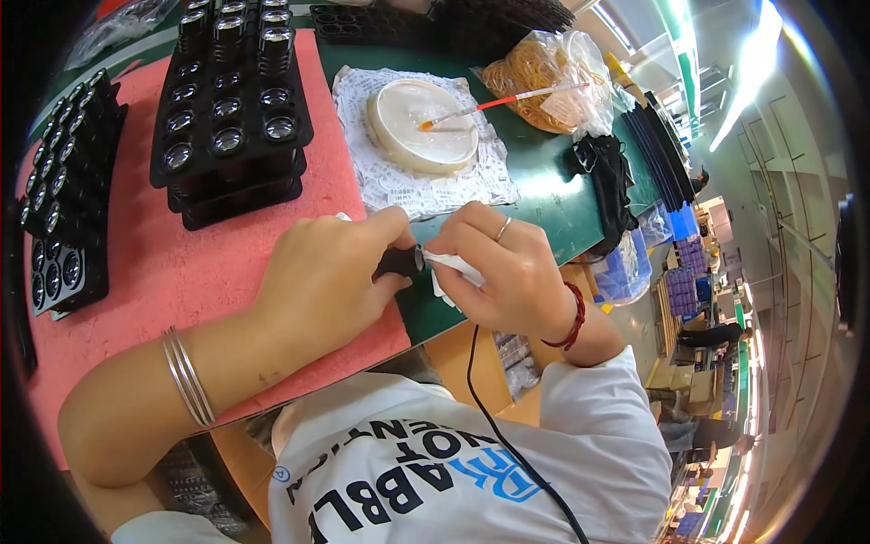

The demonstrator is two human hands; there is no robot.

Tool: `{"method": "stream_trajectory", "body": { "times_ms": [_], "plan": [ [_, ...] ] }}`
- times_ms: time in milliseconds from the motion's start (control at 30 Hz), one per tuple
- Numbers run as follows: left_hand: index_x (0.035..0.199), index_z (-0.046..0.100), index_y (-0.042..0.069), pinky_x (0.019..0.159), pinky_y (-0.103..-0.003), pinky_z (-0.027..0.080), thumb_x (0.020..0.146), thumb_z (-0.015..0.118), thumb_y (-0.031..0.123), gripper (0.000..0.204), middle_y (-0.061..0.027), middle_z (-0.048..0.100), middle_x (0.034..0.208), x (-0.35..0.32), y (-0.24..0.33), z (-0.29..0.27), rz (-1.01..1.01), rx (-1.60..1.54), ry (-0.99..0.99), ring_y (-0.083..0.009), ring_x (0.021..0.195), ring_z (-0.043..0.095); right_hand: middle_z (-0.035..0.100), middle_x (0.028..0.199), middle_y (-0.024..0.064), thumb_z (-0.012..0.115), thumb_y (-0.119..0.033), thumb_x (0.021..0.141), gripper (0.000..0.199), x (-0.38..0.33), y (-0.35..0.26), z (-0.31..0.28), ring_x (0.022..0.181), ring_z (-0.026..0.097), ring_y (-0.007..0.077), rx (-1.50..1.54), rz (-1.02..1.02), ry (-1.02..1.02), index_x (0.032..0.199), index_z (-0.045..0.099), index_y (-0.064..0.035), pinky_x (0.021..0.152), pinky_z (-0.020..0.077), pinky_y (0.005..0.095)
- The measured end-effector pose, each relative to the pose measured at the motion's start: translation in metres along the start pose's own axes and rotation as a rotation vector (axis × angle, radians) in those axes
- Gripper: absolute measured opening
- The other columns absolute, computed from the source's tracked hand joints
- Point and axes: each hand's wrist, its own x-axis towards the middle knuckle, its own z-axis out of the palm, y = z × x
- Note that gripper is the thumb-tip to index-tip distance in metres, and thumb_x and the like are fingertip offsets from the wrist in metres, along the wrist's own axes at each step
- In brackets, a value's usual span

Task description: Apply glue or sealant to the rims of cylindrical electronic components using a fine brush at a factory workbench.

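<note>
My left hand point(322, 276) grips a small black cylindrical part point(401, 261) above the edge of the pink mat point(154, 263). My right hand point(503, 272) presses a white cloth point(453, 269) against the end of that part; a ring sits on one finger and a red cord on the wrist. Both hands meet near the front edge of the green table point(544, 195). Silver bangles circle my left wrist.
Stacked black trays point(227, 109) of round lens-like parts stand at the back, more trays point(59, 199) at the left. A white dish point(424, 122) with a red-handled brush point(494, 104) rests on paper. A bag of rubber bands point(544, 77) and black cloth point(607, 177) lie right.
</note>
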Motion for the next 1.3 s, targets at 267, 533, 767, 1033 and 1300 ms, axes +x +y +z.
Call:
{"method": "stream_trajectory", "body": {
  "times_ms": [267,533,767,1033,1300],
  "plan": [
    [0.084,0.059,0.003,0.053,-0.036,0.045,0.064,0.072,0.007,0.024,-0.013,0.061,0.068,-0.001,0.001,-0.001,0.018,0.002,0.003,-0.0292,0.059,0.059,0.058,0.079,0.0089,0.065,0.004,0.06,0.021,-0.002,0.005,0.005,0.061,0.06,0.0223,-0.03,-0.152,0.081,0.08,0.063,-0.0025,0.051,0.0481,0.0289],
    [0.083,0.059,0.003,0.053,-0.037,0.045,0.065,0.072,0.007,0.023,-0.0138,0.06,0.067,-0.001,0.001,-0.002,0.017,-0.002,-0.001,-0.0311,0.06,0.059,0.058,0.079,0.0066,0.066,0.004,0.059,0.023,0.002,0.01,0.007,0.061,0.059,0.0198,-0.055,-0.274,0.136,0.081,0.063,-0.0017,0.051,0.0486,0.0279],
    [0.083,0.058,0.004,0.053,-0.038,0.045,0.066,0.071,0.008,0.022,-0.0134,0.06,0.066,-0.001,0.001,-0.004,0.011,-0.001,-0.019,-0.0309,0.06,0.059,0.058,0.082,0.0087,0.065,0.003,0.063,0.021,0.004,0.014,0.006,0.067,0.061,0.0231,0.068,-0.238,0.096,0.083,0.061,-0.0028,0.056,0.0503,0.0285],
    [0.089,0.057,0.009,0.056,-0.037,0.047,0.067,0.07,0.009,0.026,-0.0092,0.063,0.072,-0.001,0.004,-0.004,0.053,0.048,-0.09,-0.0282,0.065,0.061,0.061,0.082,0.0089,0.066,0.005,0.066,0.021,-0.006,0.03,0.0,0.067,0.061,0.019,0.408,-0.13,0.07,0.085,0.064,-0.0038,0.059,0.0475,0.0261],
    [0.106,0.055,0.011,0.052,-0.031,0.046,0.067,0.068,0.002,0.042,-0.0051,0.067,0.09,0.002,0.001,-0.001,0.08,-0.137,-0.087,-0.0215,0.057,0.058,0.059,0.082,0.0122,0.061,0.002,0.069,0.015,-0.015,0.034,0.006,0.075,0.055,0.0194,0.738,-0.036,0.321,0.084,0.061,0.0012,0.067,0.0423,0.0276]
  ]
}}
